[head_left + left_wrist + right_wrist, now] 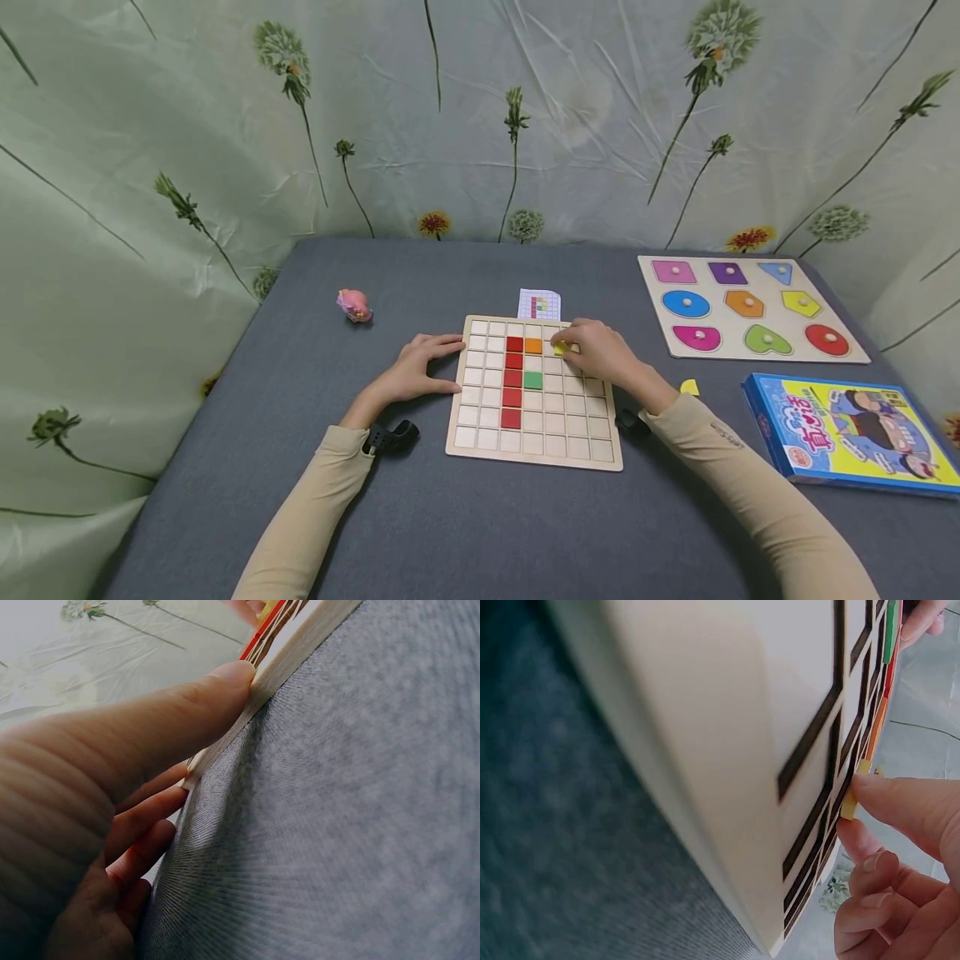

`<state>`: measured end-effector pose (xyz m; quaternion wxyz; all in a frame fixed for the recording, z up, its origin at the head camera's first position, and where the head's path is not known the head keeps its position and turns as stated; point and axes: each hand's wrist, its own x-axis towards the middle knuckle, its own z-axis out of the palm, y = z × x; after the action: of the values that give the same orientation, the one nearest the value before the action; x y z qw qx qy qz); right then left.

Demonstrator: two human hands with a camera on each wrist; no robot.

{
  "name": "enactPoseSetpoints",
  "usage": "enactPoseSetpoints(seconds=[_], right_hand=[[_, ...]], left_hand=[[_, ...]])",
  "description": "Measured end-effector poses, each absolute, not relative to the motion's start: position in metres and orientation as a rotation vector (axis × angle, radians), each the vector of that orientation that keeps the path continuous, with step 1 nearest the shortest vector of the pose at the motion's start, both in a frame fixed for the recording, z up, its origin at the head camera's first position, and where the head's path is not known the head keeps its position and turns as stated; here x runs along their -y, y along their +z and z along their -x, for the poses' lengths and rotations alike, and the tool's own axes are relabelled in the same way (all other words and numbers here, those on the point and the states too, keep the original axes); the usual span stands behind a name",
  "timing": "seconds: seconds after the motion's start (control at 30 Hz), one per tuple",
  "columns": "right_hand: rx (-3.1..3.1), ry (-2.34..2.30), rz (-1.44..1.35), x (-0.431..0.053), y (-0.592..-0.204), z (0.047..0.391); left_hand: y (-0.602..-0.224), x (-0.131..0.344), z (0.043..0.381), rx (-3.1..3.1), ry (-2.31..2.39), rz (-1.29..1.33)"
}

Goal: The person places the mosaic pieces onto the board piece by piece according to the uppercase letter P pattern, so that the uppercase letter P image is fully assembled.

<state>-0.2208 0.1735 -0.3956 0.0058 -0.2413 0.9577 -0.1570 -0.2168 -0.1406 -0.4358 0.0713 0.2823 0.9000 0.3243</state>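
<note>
A wooden grid board [536, 460] lies on the table. In its squares a column of several red tiles [513, 378] stands beside an orange tile [533, 346] and a green tile [533, 381]. My left hand [408, 372] rests against the board's left edge, thumb and extended fingers touching it; in the left wrist view the thumb [172, 716] presses the rim. Between thumb and forefinger, my right hand [600, 354] pinches a yellow tile [850, 801] at the grid's upper right, to the right of the orange tile. Whether that tile is fully seated I cannot tell.
Behind the board is a small pattern card [539, 304], partly hidden. A pink toy figure [355, 305] stands at the left. A shape-puzzle board [765, 310] and a blue-yellow box [855, 429] lie to the right. Another yellow piece [689, 387] shows beside my right forearm.
</note>
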Motion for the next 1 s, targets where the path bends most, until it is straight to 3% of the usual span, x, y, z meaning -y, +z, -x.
enactPoseSetpoints(seconds=[1.0], right_hand=[[-2.877, -0.645, 0.899, -0.1782, -0.3929, 0.2191]], left_hand=[[-0.4363, 0.1415, 0.2159, -2.707, 0.974, -0.861]])
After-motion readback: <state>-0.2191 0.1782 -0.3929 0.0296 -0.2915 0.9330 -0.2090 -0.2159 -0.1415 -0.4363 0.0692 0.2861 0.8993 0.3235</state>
